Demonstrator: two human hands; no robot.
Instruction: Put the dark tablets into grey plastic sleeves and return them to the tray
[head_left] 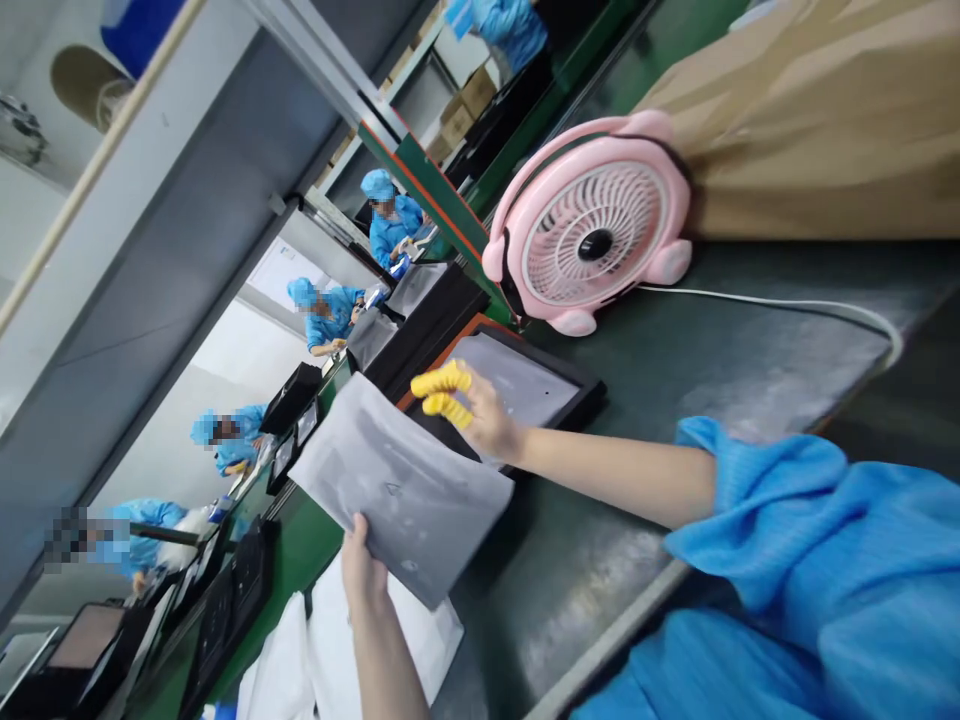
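A ribbed blue sleeve (787, 560) is seen nearest, below the round pink fan (592, 235). Left of the fan, a matte grey bag (397, 490) is pinched at its lower edge by the left hand (365, 570). The right hand (480, 410), with ridged yellow fingertip covers, is laid at the bag's mouth over a flat black panel (525, 385); its grip cannot be told.

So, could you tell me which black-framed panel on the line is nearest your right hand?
The panel beside the pink fan; the right hand rests on it, while the others lie farther along.
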